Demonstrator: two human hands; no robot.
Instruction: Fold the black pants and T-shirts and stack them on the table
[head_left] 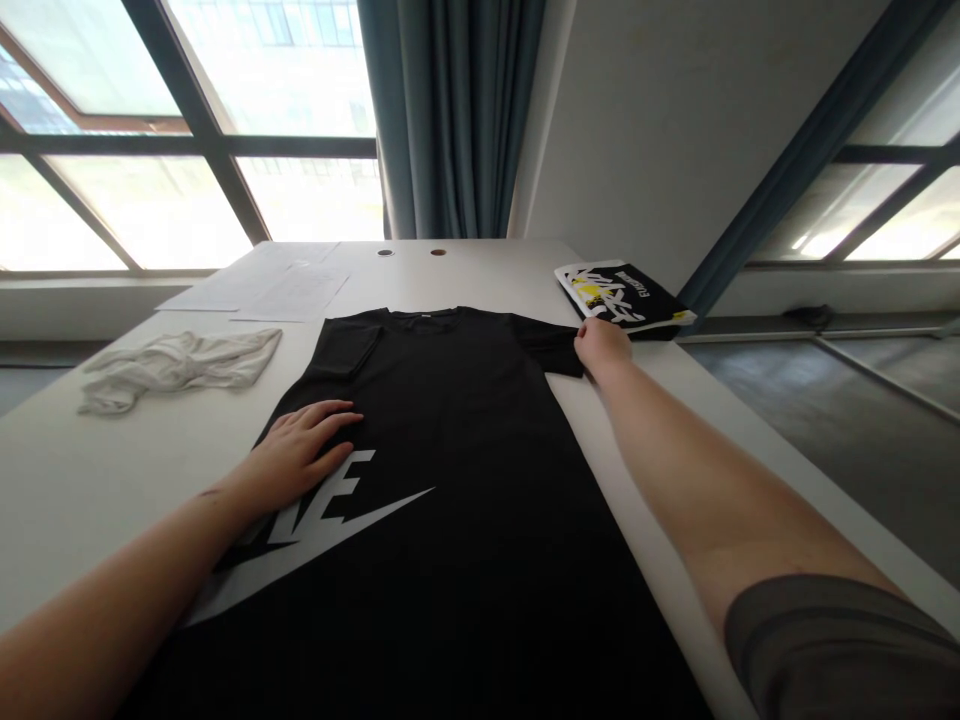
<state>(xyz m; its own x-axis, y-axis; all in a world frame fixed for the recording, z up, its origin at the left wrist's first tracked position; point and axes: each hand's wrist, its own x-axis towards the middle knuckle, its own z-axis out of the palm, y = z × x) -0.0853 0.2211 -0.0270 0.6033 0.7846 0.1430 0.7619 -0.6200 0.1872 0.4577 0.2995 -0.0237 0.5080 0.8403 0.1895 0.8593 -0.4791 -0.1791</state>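
A black T-shirt (480,430) with a large grey-white logo lies spread out, its collar toward the far end of the table. Its left sleeve is folded inward over the body, while the right sleeve sticks out sideways. My left hand (309,445) rests flat on the shirt just above the logo, fingers stretched out. At the end of the right sleeve, my right hand (604,345) is closed on the cloth; its fingertips are partly hidden. The near hem of the shirt runs out of the picture.
A crumpled white cloth (180,368) lies on the white table (67,475) at the left. Sheets of paper (262,280) lie behind it. A black-and-white printed package (626,295) sits just beyond my right hand. A blue curtain (454,120) and windows stand behind the table.
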